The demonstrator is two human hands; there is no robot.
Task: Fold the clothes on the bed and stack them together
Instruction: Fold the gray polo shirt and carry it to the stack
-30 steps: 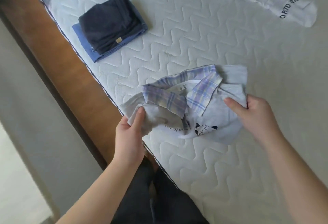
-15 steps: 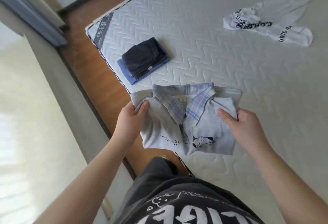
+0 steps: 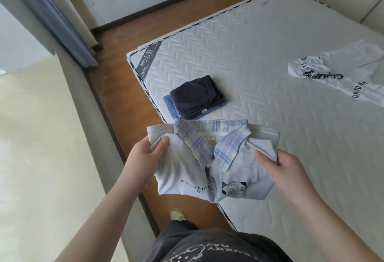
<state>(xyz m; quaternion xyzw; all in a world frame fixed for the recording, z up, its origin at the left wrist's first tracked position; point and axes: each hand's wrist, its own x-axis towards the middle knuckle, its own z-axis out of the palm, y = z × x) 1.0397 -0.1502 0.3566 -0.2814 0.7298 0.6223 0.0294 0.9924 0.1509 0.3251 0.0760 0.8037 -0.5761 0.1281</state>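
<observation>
Fingers of both hands are curled around the two side edges of a folded shirt [image 3: 209,162], with each thumb lying on top of the cloth. On the left hand [image 3: 143,158] the thumb presses the pale grey fabric near the shoulder, and the other fingers are hidden under the cloth. On the right hand [image 3: 284,170] the thumb points toward the collar, and the fingers wrap under the right edge. The shirt is pale blue-grey with a checked collar in blue and cream, a small size label inside the neck, a line of dark letters and a small cat drawing on the front. It is in the lower middle of the frame, over the near edge of the mattress [image 3: 259,58], and part of it hangs over the brown wooden floor [image 3: 122,87].

Just above the shirt in the frame, a small stack of folded clothes [image 3: 195,100] lies near the corner of the mattress: a dark navy piece on top of a blue one. At the right edge of the frame a white shirt [image 3: 340,74] with black letters lies unfolded and crumpled, well apart from the stack. A blue curtain [image 3: 60,18] hangs in the upper left. At the bottom the person's dark printed t-shirt [image 3: 207,247] shows.
</observation>
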